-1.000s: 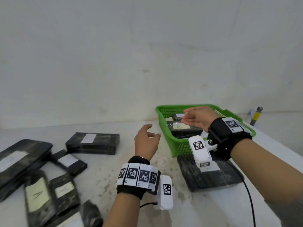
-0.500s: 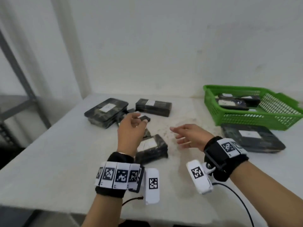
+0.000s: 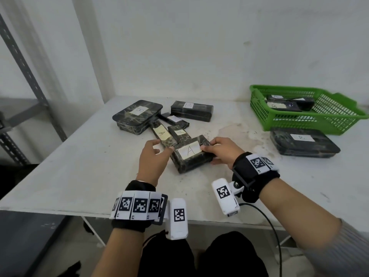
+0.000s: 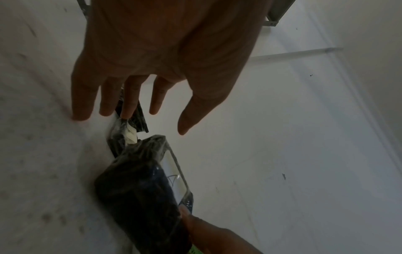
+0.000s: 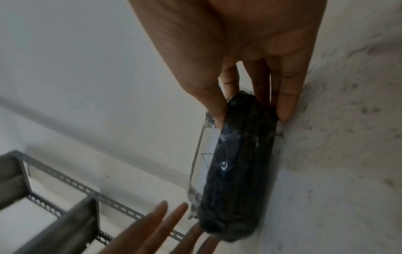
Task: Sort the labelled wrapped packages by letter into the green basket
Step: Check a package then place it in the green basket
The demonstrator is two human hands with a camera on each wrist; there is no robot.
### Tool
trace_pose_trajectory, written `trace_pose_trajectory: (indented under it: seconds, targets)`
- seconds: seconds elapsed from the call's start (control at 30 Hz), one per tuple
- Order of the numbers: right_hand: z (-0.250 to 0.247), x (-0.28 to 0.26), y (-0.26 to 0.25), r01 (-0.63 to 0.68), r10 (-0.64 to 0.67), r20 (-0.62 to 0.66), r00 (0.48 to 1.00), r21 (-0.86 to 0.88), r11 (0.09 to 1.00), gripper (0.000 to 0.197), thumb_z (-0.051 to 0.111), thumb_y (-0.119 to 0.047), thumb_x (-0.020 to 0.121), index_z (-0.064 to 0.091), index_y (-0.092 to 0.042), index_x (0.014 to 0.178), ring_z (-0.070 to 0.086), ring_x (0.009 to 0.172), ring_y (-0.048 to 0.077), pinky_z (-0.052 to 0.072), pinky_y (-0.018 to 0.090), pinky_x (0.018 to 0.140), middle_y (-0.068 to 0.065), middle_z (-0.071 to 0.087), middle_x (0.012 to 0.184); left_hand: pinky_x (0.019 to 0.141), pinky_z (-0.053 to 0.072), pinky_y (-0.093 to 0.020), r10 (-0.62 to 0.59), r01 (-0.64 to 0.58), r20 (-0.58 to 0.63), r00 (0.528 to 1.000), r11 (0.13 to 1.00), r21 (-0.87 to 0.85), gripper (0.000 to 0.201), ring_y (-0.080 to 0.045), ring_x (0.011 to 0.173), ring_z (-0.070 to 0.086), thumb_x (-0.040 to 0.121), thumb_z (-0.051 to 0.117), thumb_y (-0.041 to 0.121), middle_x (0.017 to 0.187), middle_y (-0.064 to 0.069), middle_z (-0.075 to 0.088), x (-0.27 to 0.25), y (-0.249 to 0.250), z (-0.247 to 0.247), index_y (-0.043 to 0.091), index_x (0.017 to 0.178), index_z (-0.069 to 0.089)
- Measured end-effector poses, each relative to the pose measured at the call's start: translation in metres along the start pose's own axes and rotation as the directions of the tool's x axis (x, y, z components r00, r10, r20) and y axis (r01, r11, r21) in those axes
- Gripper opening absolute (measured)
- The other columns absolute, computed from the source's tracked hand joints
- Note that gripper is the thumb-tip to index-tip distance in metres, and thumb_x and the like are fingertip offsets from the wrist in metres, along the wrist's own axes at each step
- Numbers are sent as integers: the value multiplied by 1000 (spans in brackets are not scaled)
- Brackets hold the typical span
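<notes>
Moved from the green basket (image 3: 303, 118) back to the desk (image 3: 83, 168). Right hand (image 3: 221, 150) now pinching the A package (image 3: 189, 154); left hand (image 3: 153, 158) spread beside it. Likely next into the basket.

Wrapped packages on the counter (image 3: 83, 156): seven | packages in the green basket (image 3: 299, 120): at least two | green baskets: one | hands: two

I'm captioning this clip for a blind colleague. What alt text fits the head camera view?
A person's right hand grips a black wrapped package labelled A on a white table, the open left hand at its other end. More labelled packages lie behind; a green basket sits far right.
</notes>
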State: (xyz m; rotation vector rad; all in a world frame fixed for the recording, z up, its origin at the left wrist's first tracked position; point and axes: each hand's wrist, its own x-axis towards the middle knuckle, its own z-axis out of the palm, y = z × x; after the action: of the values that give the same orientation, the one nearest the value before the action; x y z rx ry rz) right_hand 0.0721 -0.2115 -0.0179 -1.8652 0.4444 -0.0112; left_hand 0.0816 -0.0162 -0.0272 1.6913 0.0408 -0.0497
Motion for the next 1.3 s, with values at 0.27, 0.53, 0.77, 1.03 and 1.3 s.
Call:
trace_pose_trajectory:
  seconds: [0.27,0.53,0.77,1.03,1.3]
  targets:
    - [-15,4,-2,55,-39,-49,998,380,924,27,69,-10,90,48,-15,74,63,62,16,55,24,59,6,65,77,91,54,-45,21,5,186,982,991,-137,46,-29,114,61,92,66,37,121,-14,61,16,27,24,21,132,50]
    - [-30,36,-2,206,-172,-117,978,438,875,18,69,-16,91,51,-13,88,68,76,15,54,24,63,2,71,81,76,61,-47,146,-28,373,916,952,-304,36,-17,101,71,100,54,28,123,1,64,61,35,59,29,136,50]
    - [-41,42,3,267,-323,21,946,509,818,43,60,-26,94,45,-41,132,70,92,17,58,34,59,-3,68,110,69,61,-39,192,1,440,877,916,-402,30,-25,106,70,103,47,21,122,-4,67,77,28,74,18,132,50]
    - [-36,33,5,377,-361,-123,924,439,816,22,47,-26,102,67,-19,96,71,72,16,61,34,58,-11,69,76,72,61,-40,258,-46,512,819,919,-391,35,-29,107,69,91,54,33,125,-3,65,71,23,74,22,125,52]
    - [-32,27,3,332,-322,-98,942,439,835,32,56,-44,91,69,-17,104,74,84,23,60,34,59,8,74,97,65,61,-40,265,-79,443,856,915,-395,14,-27,100,71,102,47,23,111,-8,69,69,17,74,15,110,56]
